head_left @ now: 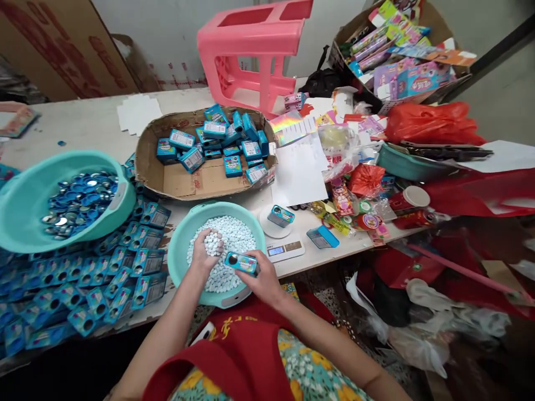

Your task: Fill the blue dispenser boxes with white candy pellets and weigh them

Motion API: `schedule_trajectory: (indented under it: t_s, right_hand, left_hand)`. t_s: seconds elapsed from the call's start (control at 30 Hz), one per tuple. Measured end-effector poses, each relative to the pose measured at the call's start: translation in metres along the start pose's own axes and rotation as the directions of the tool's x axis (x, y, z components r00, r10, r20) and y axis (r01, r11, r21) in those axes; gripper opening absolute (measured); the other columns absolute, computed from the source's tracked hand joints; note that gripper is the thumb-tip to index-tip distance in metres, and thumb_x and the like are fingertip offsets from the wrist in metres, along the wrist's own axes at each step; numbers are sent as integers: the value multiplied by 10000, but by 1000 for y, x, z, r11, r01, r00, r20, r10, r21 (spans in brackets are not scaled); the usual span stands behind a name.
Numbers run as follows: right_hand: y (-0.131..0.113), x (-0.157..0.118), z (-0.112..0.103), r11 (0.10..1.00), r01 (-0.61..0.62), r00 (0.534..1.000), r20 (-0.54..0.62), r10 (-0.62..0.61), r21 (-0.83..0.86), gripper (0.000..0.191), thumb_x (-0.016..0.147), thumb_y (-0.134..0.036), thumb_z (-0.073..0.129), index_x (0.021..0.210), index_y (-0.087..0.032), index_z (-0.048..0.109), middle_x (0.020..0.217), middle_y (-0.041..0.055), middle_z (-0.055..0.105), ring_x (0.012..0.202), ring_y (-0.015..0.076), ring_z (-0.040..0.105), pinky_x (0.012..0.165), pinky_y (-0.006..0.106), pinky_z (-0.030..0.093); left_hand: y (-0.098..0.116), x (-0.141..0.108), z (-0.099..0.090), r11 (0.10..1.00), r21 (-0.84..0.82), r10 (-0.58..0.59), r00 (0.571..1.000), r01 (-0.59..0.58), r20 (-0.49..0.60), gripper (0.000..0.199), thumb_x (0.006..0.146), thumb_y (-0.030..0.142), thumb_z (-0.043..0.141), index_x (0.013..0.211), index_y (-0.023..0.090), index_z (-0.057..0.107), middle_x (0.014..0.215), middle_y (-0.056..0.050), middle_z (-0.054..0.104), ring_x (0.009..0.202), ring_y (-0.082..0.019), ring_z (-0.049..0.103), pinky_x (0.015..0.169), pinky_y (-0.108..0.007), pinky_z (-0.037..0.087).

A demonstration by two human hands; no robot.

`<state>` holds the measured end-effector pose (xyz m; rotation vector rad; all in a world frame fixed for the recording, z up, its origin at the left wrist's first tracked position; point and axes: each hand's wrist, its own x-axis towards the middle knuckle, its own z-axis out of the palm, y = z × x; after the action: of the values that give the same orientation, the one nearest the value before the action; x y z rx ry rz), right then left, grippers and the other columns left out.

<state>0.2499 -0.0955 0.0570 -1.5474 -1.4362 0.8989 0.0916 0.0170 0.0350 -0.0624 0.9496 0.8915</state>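
A teal basin (174,262) full of small white pellets (236,236) stands at the table's front edge. Over its left part, my left hand (205,250) is cupped around a heap of white pellets. My right hand (261,275) grips a small blue box (241,263) over the basin's right side, its round dark opening facing up. Just right of the basin, another blue box (281,216) rests on the round plate of a white scale (286,250) with a lit display. One more blue box (322,237) lies on the table right of the scale.
Rows of blue boxes (148,262) and a teal basin of blue caps (121,195) fill the left. Behind are a cardboard tray (179,181) of blue boxes and a pink stool (251,42). Packets, a paper cup (413,199) and a red bag (430,122) crowd the right.
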Motion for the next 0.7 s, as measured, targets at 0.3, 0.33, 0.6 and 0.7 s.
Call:
schedule_trajectory:
  t_s: [0.3, 0.33, 0.6, 0.7]
  right_hand:
    - [-7, 24, 28, 990, 83, 996, 29, -80, -114, 318, 729, -283, 712, 1020, -225, 597, 989, 61, 616, 963, 239, 559, 853, 374, 448]
    - [-9, 24, 29, 989, 93, 995, 37, -89, -117, 320, 728, -278, 712, 1023, -227, 597, 989, 60, 616, 963, 240, 559, 852, 375, 448]
    - [-20, 24, 26, 989, 106, 993, 62, -100, -107, 323, 731, -257, 713, 1029, -225, 592, 993, 53, 615, 967, 233, 559, 850, 356, 443]
    - [-20, 25, 26, 990, 99, 994, 61, -93, -103, 323, 721, -255, 721, 1017, -218, 598, 985, 53, 617, 960, 231, 565, 849, 354, 444]
  left_hand:
    - [-4, -44, 27, 883, 108, 453, 890, -456, 51, 264, 692, 384, 649, 663, 164, 507, 597, 21, 535, 541, -112, 557, 581, -264, 487]
    - [-5, -44, 26, 876, 105, 470, 882, -471, 40, 265, 695, 386, 653, 678, 164, 509, 587, 30, 525, 523, -104, 546, 579, -262, 483]
    - [-7, -46, 25, 790, 190, 578, 812, -582, 83, 255, 731, 373, 658, 716, 163, 515, 595, 35, 522, 497, -98, 538, 528, -234, 449]
    - [-7, -48, 29, 770, 210, 601, 795, -603, 81, 257, 738, 374, 652, 700, 162, 512, 577, 38, 511, 500, -96, 542, 537, -225, 448]
